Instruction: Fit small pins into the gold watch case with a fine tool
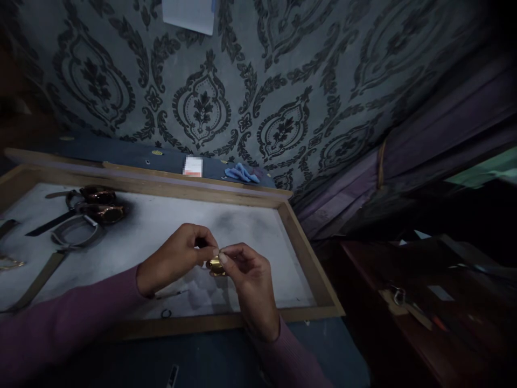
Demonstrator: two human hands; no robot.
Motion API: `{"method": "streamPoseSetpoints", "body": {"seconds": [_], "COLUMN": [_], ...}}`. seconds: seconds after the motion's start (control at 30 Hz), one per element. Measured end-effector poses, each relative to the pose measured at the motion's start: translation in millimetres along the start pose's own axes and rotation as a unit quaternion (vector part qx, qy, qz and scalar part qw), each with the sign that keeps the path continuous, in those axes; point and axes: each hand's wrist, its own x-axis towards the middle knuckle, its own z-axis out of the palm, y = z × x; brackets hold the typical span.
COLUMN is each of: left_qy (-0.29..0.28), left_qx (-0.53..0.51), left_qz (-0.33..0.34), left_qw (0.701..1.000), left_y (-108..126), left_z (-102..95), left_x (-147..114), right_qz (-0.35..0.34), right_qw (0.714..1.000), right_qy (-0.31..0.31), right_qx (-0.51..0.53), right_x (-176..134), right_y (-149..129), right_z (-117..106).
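Note:
My right hand [253, 277] pinches a small shiny gold piece [217, 265], which looks like a watch case, between thumb and fingers. My left hand [181, 256] is closed too, its thumb and forefinger meeting at the top edge of the same piece. Whether the left fingertips hold a smaller part there is hidden. Both hands are above a white-bottomed wooden tray [278, 258]. Below the left wrist lie a thin pointed tool [174, 294] and a small dark ring [166, 313].
At the tray's left are dark watches [105, 211] with straps, a grey band [78, 233] and an olive strap [42, 280]. A blue cloth [242, 173] and a small white box [193, 166] sit behind the tray rim. A reddish table [407, 328] holding tools stands right.

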Motion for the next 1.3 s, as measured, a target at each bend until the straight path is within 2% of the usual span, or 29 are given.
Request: {"method": "streamPoseSetpoints", "body": {"seconds": [0.2,0.43,0.73,1.3], "left_qy": [-0.021,-0.042,-0.015,-0.011], "left_qx": [-0.087,-0.143,-0.149,-0.17], "left_qz": [-0.079,-0.106,-0.095,-0.062], "left_qw": [0.993,0.983,0.984,0.983], "left_y": [5.7,1.3,-0.9,-3.0], "left_z": [-2.7,-4.3,-1.2,0.3], "left_x": [-0.2,-0.2,0.2,-1.0], "right_qz": [-0.006,0.0,0.001,0.013], "right_qw": [1.0,1.0,1.0,0.999], "right_qy": [-0.002,-0.008,-0.009,-0.005], "right_qx": [-0.003,-0.001,0.022,0.043], "right_x": [-0.5,-0.6,1.9,2.9], "right_y": [-2.0,-5.3,-1.7,-2.9], "right_z": [-0.3,1.8,-0.4,0.6]}}
